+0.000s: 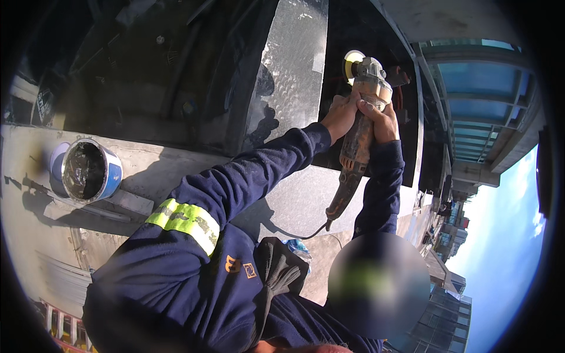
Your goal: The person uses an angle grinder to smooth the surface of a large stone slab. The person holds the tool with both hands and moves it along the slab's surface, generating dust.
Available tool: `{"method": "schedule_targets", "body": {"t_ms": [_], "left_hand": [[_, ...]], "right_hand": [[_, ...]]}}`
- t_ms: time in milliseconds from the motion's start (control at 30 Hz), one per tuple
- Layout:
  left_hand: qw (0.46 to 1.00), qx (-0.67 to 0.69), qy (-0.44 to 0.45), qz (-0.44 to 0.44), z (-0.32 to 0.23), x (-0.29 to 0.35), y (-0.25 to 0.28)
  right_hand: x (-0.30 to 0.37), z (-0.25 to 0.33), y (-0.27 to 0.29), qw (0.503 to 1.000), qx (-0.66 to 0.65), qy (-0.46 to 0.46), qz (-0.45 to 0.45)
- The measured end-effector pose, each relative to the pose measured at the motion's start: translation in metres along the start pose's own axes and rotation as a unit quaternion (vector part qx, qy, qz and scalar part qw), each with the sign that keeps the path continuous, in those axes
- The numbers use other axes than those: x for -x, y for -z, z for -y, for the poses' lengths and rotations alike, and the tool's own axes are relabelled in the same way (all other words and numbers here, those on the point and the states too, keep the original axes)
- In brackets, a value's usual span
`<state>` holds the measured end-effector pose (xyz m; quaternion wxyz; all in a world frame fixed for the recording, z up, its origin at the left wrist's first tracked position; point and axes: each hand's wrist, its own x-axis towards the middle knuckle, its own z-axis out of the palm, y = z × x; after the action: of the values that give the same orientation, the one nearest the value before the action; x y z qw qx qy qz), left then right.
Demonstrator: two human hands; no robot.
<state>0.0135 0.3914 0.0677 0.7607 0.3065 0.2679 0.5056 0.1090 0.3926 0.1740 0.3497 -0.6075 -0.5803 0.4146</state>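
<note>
A worn, dusty angle grinder (357,141) is between my two hands, its head pointing away from me. Its pale round disc (353,66) sits at the far left of the head, against a dark opening. My left hand (339,119) is closed at the left side of the grinder near the head; part of its grip is hidden. On the other side, my right hand (384,122) wraps the body just below the head. From the tail of the grinder a dark cord (309,237) curves down to the left.
A grey slab (294,65) runs beside the grinder, next to dark glossy panels (141,65). At the left, a white and blue bucket (112,176) with a dirty inside stands on a pale ledge (170,167). A blue plastic package (298,247) lies near my body. Buildings and sky show at right.
</note>
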Motion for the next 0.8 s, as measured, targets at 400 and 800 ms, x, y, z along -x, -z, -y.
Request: {"method": "schedule_targets", "body": {"t_ms": [400,800], "left_hand": [[0.952,0.272,0.101,0.096,0.045,-0.009,0.027],[0.957,0.277,0.061,0.065,0.060,-0.036,0.042]], "right_hand": [[-0.060,-0.077,-0.018,0.972,0.142,-0.123,-0.145],[-0.084,-0.084,-0.029,0.930,0.300,-0.127,-0.169]]}}
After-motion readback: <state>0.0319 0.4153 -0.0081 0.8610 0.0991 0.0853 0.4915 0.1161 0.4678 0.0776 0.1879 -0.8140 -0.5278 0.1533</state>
